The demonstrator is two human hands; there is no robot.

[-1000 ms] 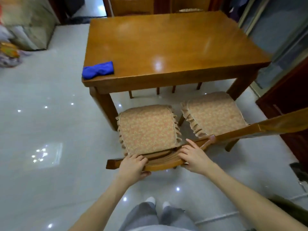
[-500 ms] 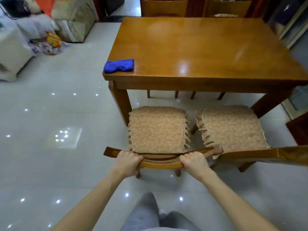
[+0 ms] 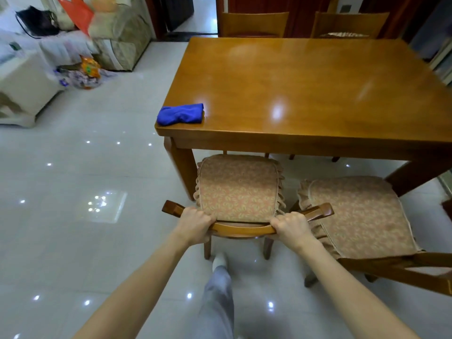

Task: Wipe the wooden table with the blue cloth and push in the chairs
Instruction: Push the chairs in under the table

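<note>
The wooden table (image 3: pixel 305 89) fills the upper right, with two far chairs (image 3: pixel 254 24) behind it. The near left chair (image 3: pixel 238 189) has the front of its cushion under the table's edge; the right chair (image 3: pixel 362 216) sits further out. The left hand (image 3: pixel 194 223) and right hand (image 3: pixel 291 225) have fingers curled tight around the left chair's curved backrest. The blue cloth (image 3: pixel 181 114) lies bunched on the table's near left corner

Two chairs before the tabletop, as I see it.
Cloth (image 3: pixel 180 114) on the tabletop (image 3: pixel 305 89) at its near-left corner, 11 o'clock; nearer chair (image 3: pixel 238 192) at 12, second chair (image 3: pixel 354 214) at 2 beside it.
</note>
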